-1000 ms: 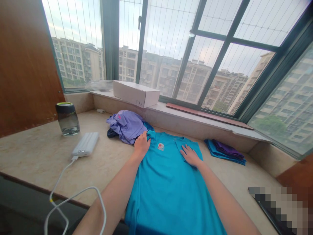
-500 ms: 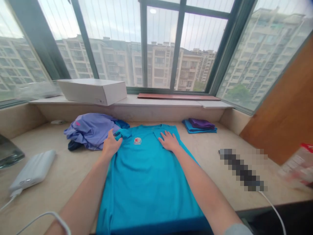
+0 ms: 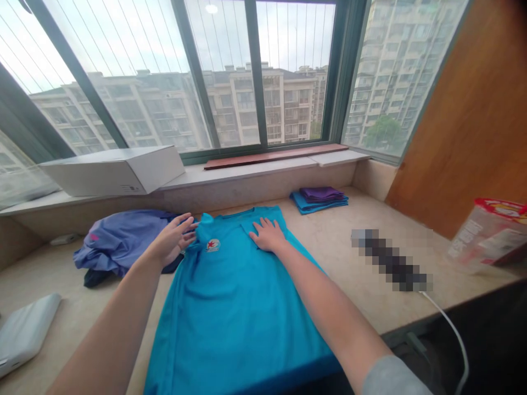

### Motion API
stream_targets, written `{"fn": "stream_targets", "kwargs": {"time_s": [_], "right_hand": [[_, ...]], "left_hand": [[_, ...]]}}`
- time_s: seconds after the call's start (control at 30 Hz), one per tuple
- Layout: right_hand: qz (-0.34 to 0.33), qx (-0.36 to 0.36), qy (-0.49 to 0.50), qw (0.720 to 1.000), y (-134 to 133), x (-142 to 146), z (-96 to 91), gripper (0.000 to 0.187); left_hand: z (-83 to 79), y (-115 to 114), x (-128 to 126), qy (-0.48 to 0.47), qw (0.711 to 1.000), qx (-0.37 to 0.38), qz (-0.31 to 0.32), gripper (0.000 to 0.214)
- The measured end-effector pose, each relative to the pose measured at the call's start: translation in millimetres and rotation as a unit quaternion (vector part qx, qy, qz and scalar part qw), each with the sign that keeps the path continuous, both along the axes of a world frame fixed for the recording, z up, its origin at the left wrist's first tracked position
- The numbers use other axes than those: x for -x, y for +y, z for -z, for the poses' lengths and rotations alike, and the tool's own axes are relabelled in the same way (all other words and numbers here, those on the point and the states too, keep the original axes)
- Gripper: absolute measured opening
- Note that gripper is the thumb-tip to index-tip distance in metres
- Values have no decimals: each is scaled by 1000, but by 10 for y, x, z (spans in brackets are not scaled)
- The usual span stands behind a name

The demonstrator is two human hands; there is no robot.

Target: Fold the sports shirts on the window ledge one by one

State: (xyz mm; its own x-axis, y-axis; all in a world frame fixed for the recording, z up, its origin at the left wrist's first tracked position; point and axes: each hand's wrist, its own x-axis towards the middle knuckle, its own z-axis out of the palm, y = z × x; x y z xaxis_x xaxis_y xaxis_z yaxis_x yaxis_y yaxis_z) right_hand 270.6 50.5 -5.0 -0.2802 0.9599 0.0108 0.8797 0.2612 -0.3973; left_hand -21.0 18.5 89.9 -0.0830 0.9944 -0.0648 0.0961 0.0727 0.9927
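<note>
A blue T-shirt (image 3: 234,307) with a small red and white emblem lies spread on the counter, its lower end hanging over the front edge. My right hand (image 3: 268,236) rests flat on the shirt's upper right, fingers spread over a folded-in sleeve. Beside the shirt's upper left is my left hand (image 3: 175,238), its fingers apart and holding nothing. Close to those fingertips, the left sleeve stands bunched up. A crumpled lavender garment (image 3: 123,241) with darker cloth under it lies left of the shirt, partly behind my left hand.
Folded purple and blue clothes (image 3: 319,200) lie at the back right. A white box (image 3: 111,170) stands on the window ledge. On the left is a white power bank (image 3: 31,329); on the right are a pixelated dark object (image 3: 391,260) with a white cable and a clear plastic container (image 3: 489,233).
My left hand has let go of the shirt's left sleeve and opened beside it. My right hand stays on the shirt. The view has turned to the right and tilted.
</note>
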Motion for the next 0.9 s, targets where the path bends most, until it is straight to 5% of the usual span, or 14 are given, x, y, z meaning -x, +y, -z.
{"fn": "stream_targets", "kwargs": {"time_s": [0.07, 0.13, 0.23, 0.37, 0.5, 0.73, 0.9], "right_hand": [[0, -1, 1, 1000, -9, 0, -8, 72], [-2, 1, 0, 1000, -16, 0, -14, 72], [-4, 4, -3, 1000, -21, -1, -13, 72], [-4, 5, -9, 1000, -15, 2, 2, 72], [-1, 4, -14, 1000, -2, 8, 21, 73], [3, 5, -15, 1000, -2, 12, 38, 72], [3, 14, -17, 1000, -7, 11, 28, 73]], "left_hand": [[-40, -6, -110, 17, 997, 26, 75, 52], [31, 25, -202, 148, 984, 7, 99, 52], [289, 83, -314, 386, 914, -69, 101, 47], [624, 81, -366, 495, 853, -95, 137, 47], [707, 83, -247, 643, 750, -74, 135, 55], [564, 78, 109, 690, 715, -39, 105, 39], [438, 5, 92, 696, 711, -67, 72, 37]]}}
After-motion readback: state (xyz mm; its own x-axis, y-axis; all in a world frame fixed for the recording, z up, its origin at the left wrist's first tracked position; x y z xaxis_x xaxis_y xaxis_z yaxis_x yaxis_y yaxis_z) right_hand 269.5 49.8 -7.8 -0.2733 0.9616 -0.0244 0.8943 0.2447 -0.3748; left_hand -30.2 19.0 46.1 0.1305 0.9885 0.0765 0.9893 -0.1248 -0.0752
